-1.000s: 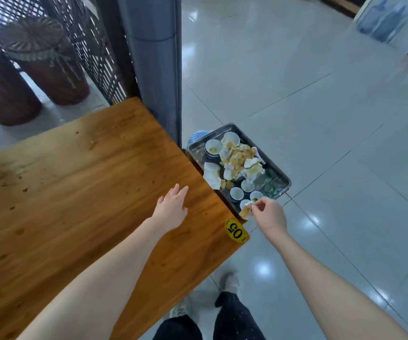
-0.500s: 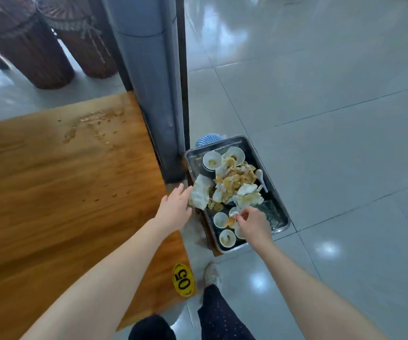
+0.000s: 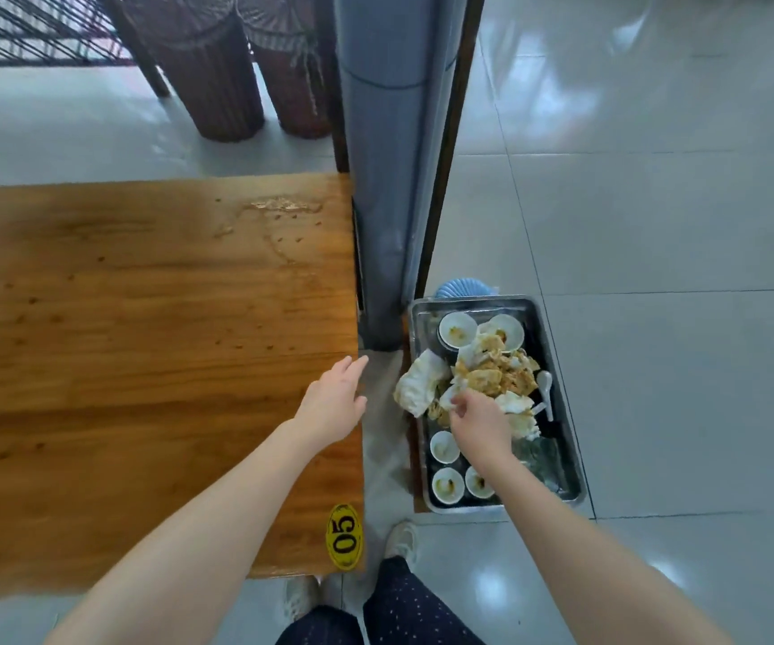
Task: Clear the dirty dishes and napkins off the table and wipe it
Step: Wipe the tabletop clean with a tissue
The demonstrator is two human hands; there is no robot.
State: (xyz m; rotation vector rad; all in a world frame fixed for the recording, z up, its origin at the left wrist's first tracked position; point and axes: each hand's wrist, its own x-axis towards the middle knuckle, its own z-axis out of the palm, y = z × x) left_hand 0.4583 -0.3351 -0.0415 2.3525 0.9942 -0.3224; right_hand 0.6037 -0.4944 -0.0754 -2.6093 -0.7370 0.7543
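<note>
Spanning the left of the view, the wooden worktop (image 3: 143,365) is marked by a wet smear (image 3: 282,204) and scattered specks toward its far right corner. A yellow tag (image 3: 344,536) reading 05 is fixed at its near right corner. The left hand (image 3: 334,402) is held at the worktop's right edge, its fingers straight and slightly spread, with nothing gripped. A grey pillar (image 3: 390,179) is seen just beyond that edge. Further right, a metal tray (image 3: 469,304) is set low beside the worktop. Soiled napkins (image 3: 487,374) are heaped in its middle, bowls (image 3: 457,330) are placed at both ends, and a white spoon (image 3: 544,384) is laid along its right side. The right hand (image 3: 480,428) is lowered onto the napkins with its fingers curled down into the heap; whether one is pinched cannot be told.
</note>
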